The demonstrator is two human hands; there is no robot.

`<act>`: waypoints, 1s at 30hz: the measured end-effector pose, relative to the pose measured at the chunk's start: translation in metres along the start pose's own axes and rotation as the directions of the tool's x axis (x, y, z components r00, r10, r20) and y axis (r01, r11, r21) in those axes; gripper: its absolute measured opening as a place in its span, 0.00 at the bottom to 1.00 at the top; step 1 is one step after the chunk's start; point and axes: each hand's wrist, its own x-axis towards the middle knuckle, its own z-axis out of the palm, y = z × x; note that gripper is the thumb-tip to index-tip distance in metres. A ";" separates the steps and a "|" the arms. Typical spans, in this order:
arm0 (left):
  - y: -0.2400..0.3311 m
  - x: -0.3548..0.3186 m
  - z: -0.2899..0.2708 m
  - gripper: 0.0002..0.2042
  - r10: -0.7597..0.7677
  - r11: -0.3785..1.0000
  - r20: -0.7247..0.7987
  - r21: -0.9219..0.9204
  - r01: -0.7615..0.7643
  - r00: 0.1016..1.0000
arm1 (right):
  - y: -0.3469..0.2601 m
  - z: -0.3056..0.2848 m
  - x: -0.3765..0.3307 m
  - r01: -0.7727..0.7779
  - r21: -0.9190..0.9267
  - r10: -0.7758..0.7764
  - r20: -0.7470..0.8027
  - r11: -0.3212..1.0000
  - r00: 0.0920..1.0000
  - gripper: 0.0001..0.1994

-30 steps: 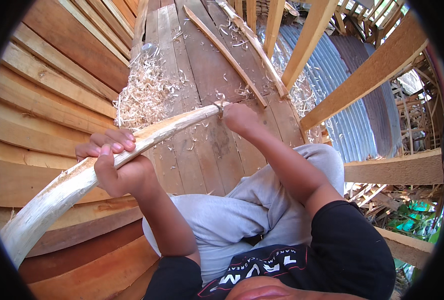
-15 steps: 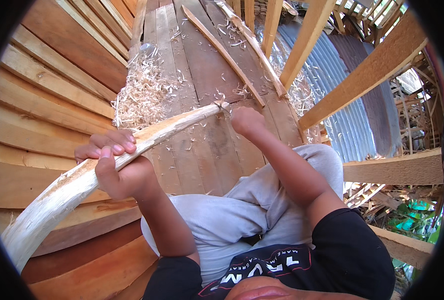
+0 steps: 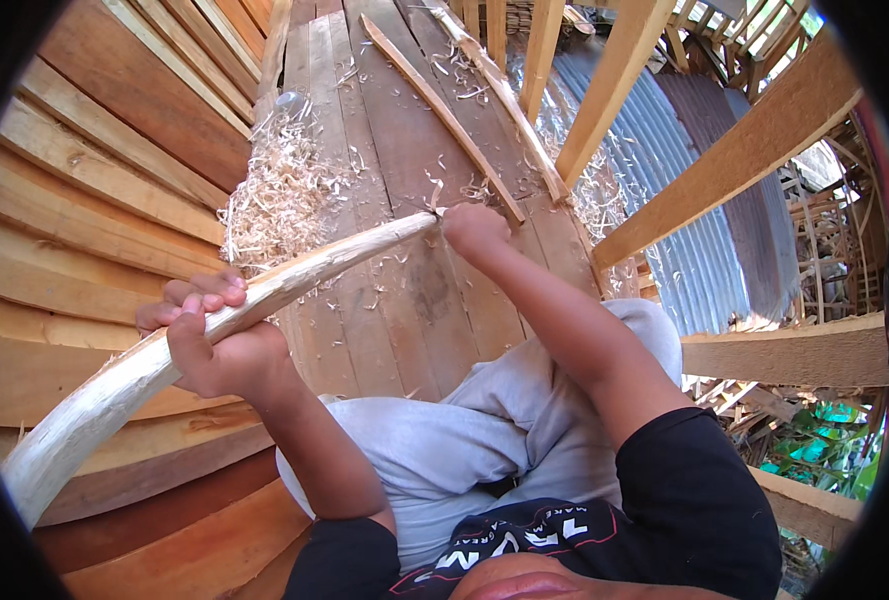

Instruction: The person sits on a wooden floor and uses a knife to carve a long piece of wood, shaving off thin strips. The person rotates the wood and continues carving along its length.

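Note:
A long pale stripped wooden pole (image 3: 310,268) slants from the lower left up to the middle, its thick end nearest me. My left hand (image 3: 215,335) is closed around the pole partway along, thumb on the near side and fingers over the far side. At the thin tip, my right hand (image 3: 477,232) is a fist around a knife (image 3: 441,211); only a short bright bit of it shows against the wood, and the handle is hidden. A curled shaving (image 3: 436,192) stands up at the tip.
A heap of wood shavings (image 3: 280,190) lies on the plank floor (image 3: 405,330) beside the left plank wall (image 3: 95,220). Farther off lie a thin wooden strip (image 3: 445,115) and a pale stick (image 3: 505,90). Posts (image 3: 615,90) and corrugated metal sheets (image 3: 655,170) stand at right.
Both hands and the pole have shifted slightly left. My right fist has come closer against the pole's tip, and the pole has rolled a little, showing less of its brownish strip.

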 end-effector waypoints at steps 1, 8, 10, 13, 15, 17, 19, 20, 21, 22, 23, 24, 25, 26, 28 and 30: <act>0.000 -0.001 0.001 0.09 0.016 1.000 -0.008 0.024 -0.016 1.000 | -0.002 -0.004 0.001 0.041 -0.045 -0.040 0.011 0.998 0.999 0.17; -0.003 0.006 -0.002 0.09 0.049 0.997 -0.086 0.059 -0.044 0.995 | -0.019 -0.017 0.010 -0.032 -0.043 0.031 -0.031 0.999 0.999 0.16; -0.003 0.008 -0.004 0.08 0.055 0.995 -0.121 0.085 -0.045 0.991 | -0.021 -0.022 0.010 0.062 -0.130 -0.064 -0.017 0.990 0.998 0.16; -0.005 0.009 -0.018 0.08 -0.036 0.983 0.149 -0.172 0.061 0.988 | 0.004 -0.005 0.044 0.024 -0.236 -0.039 -0.058 0.971 0.998 0.17; -0.003 0.000 -0.007 0.08 0.023 0.993 0.139 -0.119 -0.007 0.990 | 0.014 -0.001 0.066 0.023 -0.273 -0.050 -0.095 0.962 0.994 0.16; -0.002 -0.011 -0.001 0.08 0.050 0.997 0.092 -0.063 -0.044 0.994 | 0.024 0.000 0.062 0.092 -0.336 -0.121 -0.067 0.937 0.990 0.15; -0.002 -0.005 0.001 0.08 0.016 0.997 0.078 -0.075 -0.010 0.997 | 0.018 -0.007 0.052 0.091 -0.309 -0.120 -0.076 0.947 0.990 0.16; -0.001 -0.003 0.002 0.08 0.002 0.996 0.076 -0.086 0.005 0.997 | 0.013 -0.017 0.043 0.088 -0.293 -0.118 -0.087 0.952 0.989 0.17; -0.002 -0.001 0.000 0.08 -0.019 0.995 0.044 -0.094 0.023 0.999 | 0.011 -0.019 0.039 0.068 -0.225 -0.090 -0.093 0.972 0.992 0.18; -0.003 0.002 0.000 0.08 -0.024 0.998 0.027 -0.065 0.025 0.999 | 0.009 -0.024 0.035 0.041 -0.150 -0.058 -0.109 0.988 0.992 0.19; -0.004 0.006 0.000 0.08 -0.028 0.999 0.009 -0.036 0.028 1.000 | 0.008 -0.028 0.031 0.016 -0.074 -0.025 -0.123 0.997 0.992 0.21; -0.005 0.009 0.000 0.08 -0.031 1.000 -0.011 -0.007 0.030 0.999 | 0.006 -0.028 0.028 0.104 0.031 -0.101 -0.090 0.994 0.991 0.23; -0.004 0.011 -0.001 0.08 -0.010 0.998 -0.025 0.058 0.011 1.000 | 0.001 -0.028 0.021 0.194 0.136 -0.187 -0.065 0.972 0.980 0.26; -0.004 0.013 -0.001 0.08 -0.014 0.992 -0.059 0.125 0.021 0.998 | -0.004 -0.028 0.014 0.279 0.239 -0.276 -0.047 0.930 0.960 0.28; -0.003 0.019 0.000 0.10 -0.007 0.964 -0.140 0.263 0.044 0.990 | -0.013 -0.031 -0.013 0.457 0.372 -0.465 -0.073 0.808 0.882 0.28; -0.001 0.019 -0.001 0.14 -0.026 0.953 -0.089 0.297 0.052 0.996 | -0.028 -0.026 -0.036 0.575 0.448 -0.574 -0.155 0.684 0.804 0.28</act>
